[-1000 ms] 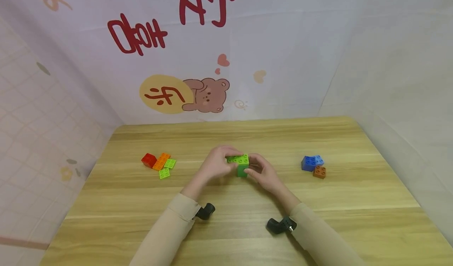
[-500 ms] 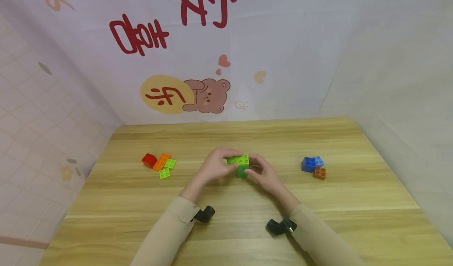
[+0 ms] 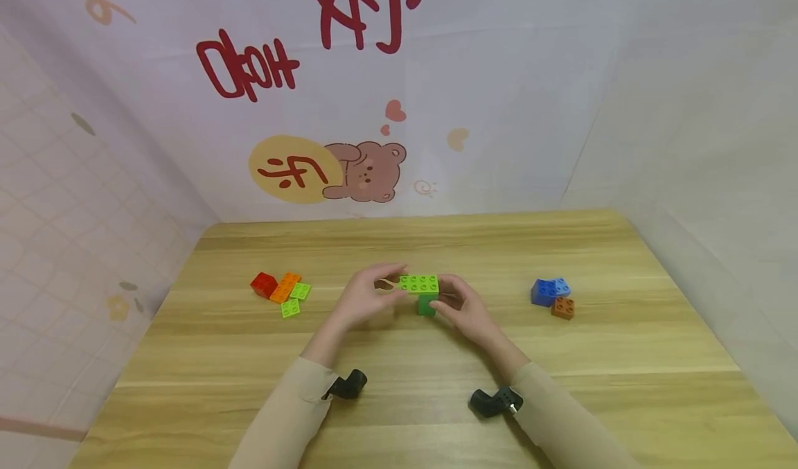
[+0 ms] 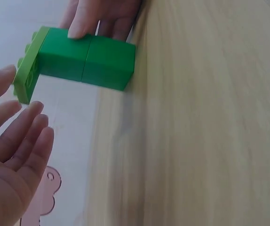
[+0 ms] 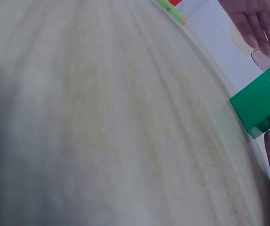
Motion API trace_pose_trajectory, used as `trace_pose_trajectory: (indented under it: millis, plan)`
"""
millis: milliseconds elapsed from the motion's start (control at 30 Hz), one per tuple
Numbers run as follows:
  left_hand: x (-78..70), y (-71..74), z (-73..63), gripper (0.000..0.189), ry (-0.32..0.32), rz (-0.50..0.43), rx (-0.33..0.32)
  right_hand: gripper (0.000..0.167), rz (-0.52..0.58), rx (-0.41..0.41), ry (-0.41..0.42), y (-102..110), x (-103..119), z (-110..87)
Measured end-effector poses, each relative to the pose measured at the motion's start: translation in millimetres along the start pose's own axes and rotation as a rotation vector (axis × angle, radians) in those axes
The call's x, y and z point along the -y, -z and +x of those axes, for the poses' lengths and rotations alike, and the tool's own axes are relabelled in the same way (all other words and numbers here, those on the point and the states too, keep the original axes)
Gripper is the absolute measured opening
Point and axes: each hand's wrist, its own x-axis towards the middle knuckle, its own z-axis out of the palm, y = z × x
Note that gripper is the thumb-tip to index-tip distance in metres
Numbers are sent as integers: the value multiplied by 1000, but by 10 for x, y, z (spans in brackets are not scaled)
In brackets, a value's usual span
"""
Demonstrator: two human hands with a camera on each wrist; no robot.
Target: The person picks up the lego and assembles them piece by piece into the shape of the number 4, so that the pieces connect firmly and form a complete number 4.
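Note:
Two dark green toy bricks (image 3: 427,304) are stacked upright mid-table, one on the other, as the left wrist view shows of the bricks (image 4: 88,57). A light green 2-by-4 plate (image 3: 419,284) tops the stack and overhangs it to the left. My right hand (image 3: 466,311) holds the bricks from the right between thumb and fingers. My left hand (image 3: 364,299) is just left of the plate, its fingers spread apart and relaxed. In the left wrist view, the left hand (image 4: 12,169) has fingertips very near the plate's overhanging end; contact is unclear.
On the left of the table lie a red brick (image 3: 264,285), an orange plate (image 3: 285,287) and two small light green plates (image 3: 290,307). To the right are a dark blue brick (image 3: 544,292), a light blue piece (image 3: 561,287) and a brown brick (image 3: 563,307). A printed cloth wall (image 3: 499,109) stands behind.
My left hand has let go of the light green plate and drawn back to the left, its fingers opening. The right hand stays on the dark green bricks.

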Motion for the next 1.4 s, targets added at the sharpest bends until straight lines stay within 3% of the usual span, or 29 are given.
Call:
trace_pose_trajectory:
  millis: [233, 467, 967, 1200, 1400]
  plan:
    - [39, 99, -118, 51, 7, -39, -36, 41, 20, 3, 6, 9, -2, 0]
    - [85, 184, -228, 48, 22, 19, -52, 41, 27, 5, 9, 7, 11, -1]
    - [251, 387, -470, 42, 45, 72, -157, 48, 51, 25, 28, 38, 9, 6]
    - [328, 512, -592, 34, 151, 177, -252, 53, 68, 4, 56, 101, 57, 34]
    - [396, 662, -684, 35, 185, 164, -303, 54, 72, 13, 49, 111, 193, 53]
